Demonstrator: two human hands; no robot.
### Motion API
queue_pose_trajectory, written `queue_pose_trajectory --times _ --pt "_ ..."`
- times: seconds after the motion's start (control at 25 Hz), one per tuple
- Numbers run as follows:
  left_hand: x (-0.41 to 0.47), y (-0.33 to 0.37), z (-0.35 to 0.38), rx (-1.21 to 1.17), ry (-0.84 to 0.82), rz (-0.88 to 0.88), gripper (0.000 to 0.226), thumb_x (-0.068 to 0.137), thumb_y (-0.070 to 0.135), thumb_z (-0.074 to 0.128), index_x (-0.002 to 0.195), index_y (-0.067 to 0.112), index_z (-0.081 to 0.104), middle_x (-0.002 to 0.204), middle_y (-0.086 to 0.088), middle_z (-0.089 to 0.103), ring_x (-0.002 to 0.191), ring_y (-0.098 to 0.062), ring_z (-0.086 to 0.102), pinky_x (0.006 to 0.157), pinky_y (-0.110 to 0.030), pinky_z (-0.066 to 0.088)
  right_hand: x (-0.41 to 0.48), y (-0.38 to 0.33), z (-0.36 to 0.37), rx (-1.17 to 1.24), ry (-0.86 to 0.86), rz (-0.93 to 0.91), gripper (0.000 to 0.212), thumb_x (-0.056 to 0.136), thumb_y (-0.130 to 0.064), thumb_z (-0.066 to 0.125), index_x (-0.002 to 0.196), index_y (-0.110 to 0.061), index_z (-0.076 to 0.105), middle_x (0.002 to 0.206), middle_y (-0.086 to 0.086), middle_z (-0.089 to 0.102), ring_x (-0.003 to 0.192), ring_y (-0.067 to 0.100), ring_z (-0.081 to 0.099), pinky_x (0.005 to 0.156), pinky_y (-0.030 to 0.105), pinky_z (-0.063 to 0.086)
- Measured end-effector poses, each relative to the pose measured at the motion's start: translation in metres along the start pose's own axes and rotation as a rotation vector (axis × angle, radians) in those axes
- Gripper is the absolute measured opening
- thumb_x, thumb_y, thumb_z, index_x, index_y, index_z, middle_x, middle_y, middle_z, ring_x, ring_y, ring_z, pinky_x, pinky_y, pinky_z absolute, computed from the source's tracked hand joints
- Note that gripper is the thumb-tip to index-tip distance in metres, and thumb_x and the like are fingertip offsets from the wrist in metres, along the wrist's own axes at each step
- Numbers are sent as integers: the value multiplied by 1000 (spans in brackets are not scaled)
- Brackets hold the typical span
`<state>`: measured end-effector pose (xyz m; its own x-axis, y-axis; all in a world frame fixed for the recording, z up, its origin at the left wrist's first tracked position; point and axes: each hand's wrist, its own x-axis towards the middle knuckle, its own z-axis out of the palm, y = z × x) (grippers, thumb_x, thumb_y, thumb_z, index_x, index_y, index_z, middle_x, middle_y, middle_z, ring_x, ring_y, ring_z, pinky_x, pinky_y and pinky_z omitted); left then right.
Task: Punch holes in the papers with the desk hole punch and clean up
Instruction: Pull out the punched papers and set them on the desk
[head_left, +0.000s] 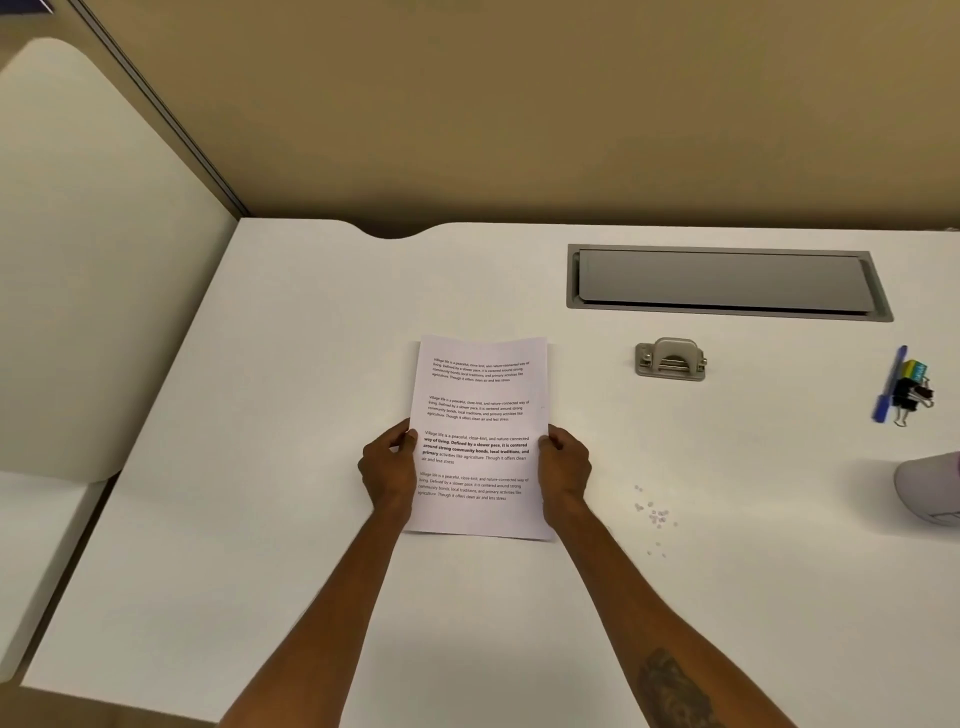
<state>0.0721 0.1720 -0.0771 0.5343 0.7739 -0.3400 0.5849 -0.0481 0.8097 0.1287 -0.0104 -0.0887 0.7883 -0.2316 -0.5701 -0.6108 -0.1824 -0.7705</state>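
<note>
Both hands pinch the papers at mid-height, left hand and right hand on opposite edges; the hole punch sits right, possibly unlatched.

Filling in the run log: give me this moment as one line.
left hand: holds papers left edge | right hand: holds right edge | hole punch: untouched, right of papers | paper dots: scattered on desk

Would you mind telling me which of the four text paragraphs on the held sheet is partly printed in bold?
The third paragraph from the top of the white printed sheet, level with both thumbs; the other three are plain, lighter type.
</note>
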Motion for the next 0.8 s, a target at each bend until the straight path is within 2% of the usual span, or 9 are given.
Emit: queue_pose_trajectory --times 0.12,0.2,0.28,0.4,0.64,0.8 --pt "7 0 1 77 16 16 28 94 14 62 120 9 70 116 -10 72 108 -27 66 99 -34 50 0 -6 7 -82 43 -7 31 94 -10 48 118 -12 68 117 6 70 107 27 63 96 38 51" --pt "9 1 1 118 32 28 27 94 15 62 118 10 71 116 -10 73 108 -27 66 99 -36 50 -3 -7 9 -106 70 -6 30 93 -12 51 120 -14 65 118 3 68 109 25 63 93 34 49" --pt "13 2 -1 124 37 24 27 93 16 62 118 10 71 116 -9 73 109 -27 66 99 -37 50 -4 -5 9 -147 73 -26 30 91 -7 50 116 -14 65 114 4 69 105 25 63 87 31 47" --pt "17 2 -3 134 37 11 28 93 16 62 119 11 71 117 -8 73 111 -26 66 101 -37 50 -4 -2 10 -219 64 -76 34 89 -1 48 115 -10 66 114 6 68 105 25 62 93 35 49" --pt "17 -3 -7 175 60 20 27 93 19 62 118 14 72 116 -6 73 112 -26 65 98 -36 48 -5 1 11 -282 50 -119 32 91 -6 49 118 -9 65 119 8 64 109 25 59 92 30 42" --pt "14 -8 -15 150 96 23 28 92 21 62 118 15 72 115 -5 74 110 -24 66 100 -36 47 -7 2 3 -314 13 -141 32 93 -9 48 121 -10 64 123 9 63 113 27 58 97 32 43"
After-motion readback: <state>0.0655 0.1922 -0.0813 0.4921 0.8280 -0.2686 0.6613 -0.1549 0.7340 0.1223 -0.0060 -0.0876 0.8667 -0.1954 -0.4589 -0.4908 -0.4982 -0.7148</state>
